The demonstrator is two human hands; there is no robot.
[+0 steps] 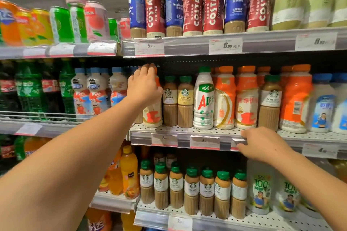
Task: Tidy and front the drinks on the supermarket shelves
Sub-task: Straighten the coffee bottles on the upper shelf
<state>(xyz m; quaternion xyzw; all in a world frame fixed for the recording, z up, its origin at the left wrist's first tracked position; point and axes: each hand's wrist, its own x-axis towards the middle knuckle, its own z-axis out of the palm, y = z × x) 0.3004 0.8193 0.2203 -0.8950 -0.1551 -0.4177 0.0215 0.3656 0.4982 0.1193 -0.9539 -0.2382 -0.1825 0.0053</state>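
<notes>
Left hand (144,86) wraps the orange-cap bottle (153,112) on the mid shelf (187,131). Right hand (262,144) rests loose on the shelf edge, holding nothing. Fronting in progress; next prob. pull it fwd, label out.

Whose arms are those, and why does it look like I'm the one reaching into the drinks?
There is no machine here. A person wears a camera on their head, so this one picture shows what they see: their own two arms reaching to shop shelves full of drinks. The left hand is up on an orange-and-white bottle on the middle shelf; whether its grip has closed I cannot tell. The right hand rests at that shelf's front edge, by a price tag. Nearby stand brown Starbucks coffee bottles, and red Costa bottles stand on the shelf above.
</notes>
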